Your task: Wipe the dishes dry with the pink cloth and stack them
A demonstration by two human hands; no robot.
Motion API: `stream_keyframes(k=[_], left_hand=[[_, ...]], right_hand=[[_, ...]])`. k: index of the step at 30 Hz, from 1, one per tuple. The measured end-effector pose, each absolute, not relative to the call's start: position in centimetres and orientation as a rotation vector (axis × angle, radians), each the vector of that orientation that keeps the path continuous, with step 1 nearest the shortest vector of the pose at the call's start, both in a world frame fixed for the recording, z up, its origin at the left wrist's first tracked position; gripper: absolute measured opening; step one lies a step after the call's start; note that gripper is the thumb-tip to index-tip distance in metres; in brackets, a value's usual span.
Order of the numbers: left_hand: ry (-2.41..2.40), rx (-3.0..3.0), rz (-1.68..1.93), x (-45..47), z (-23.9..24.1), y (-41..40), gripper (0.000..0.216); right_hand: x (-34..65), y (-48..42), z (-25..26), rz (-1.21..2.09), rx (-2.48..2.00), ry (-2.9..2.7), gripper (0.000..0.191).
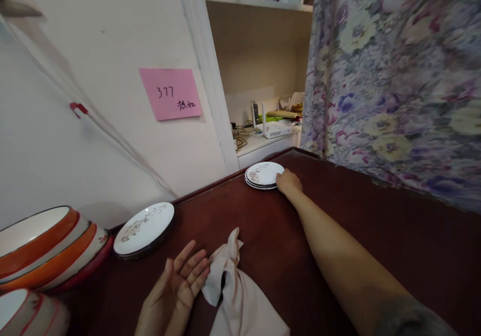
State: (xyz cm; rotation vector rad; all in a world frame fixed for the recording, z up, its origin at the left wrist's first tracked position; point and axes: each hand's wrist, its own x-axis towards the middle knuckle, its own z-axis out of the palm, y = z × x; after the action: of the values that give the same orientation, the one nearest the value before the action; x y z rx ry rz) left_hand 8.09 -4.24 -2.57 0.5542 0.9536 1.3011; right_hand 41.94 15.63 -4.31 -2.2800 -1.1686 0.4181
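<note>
At the far side of the table, my right hand [288, 182] grips the near-right rim of a small stack of white plates [265, 174] with a floral print and dark edge. The thumb lies on top and the other fingers are hidden. My left hand [179, 282] is palm up with fingers apart, holding nothing. Beside its fingertips lies a crumpled pale pink cloth [240, 296] on the table. Left of the hand, another white floral plate [145, 229] rests on dark-rimmed plates near the wall.
Stacked orange and white bowls [48, 248] stand at the left, with smaller red-rimmed bowls [28, 311] in front. The dark red table [338, 196] meets a wall, a shelf with a white router [276, 129], and a floral curtain [398, 75]. A pink note [171, 94] hangs above.
</note>
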Motion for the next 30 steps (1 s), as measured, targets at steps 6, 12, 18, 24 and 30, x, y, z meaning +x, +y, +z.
stream_keyframes(k=[6, 12, 18, 24, 30], left_hand=[[0.952, 0.578, 1.321, 8.09, -2.74, -4.10, 0.043], [0.970, 0.578, 1.324, 8.14, -2.56, -4.24, 0.043], [0.945, 0.576, 1.313, 8.13, -2.70, -4.02, 0.044], [0.963, 0.540, 1.328, 8.32, -2.62, -4.14, 0.045], [0.950, 0.557, 1.309, 8.11, -2.75, -4.04, 0.046]], right_hand=[[41.91, 15.85, -4.77, 0.371, -2.319, -1.201, 0.047], [41.77, 15.64, -4.74, 0.341, -2.334, -1.221, 0.048], [41.59, 15.46, -4.69, 0.314, -2.331, -1.242, 0.050], [41.63, 15.51, -4.82, 0.306, -2.326, -1.255, 0.054], [41.56, 15.27, -4.62, 0.314, -2.319, -1.247, 0.053]])
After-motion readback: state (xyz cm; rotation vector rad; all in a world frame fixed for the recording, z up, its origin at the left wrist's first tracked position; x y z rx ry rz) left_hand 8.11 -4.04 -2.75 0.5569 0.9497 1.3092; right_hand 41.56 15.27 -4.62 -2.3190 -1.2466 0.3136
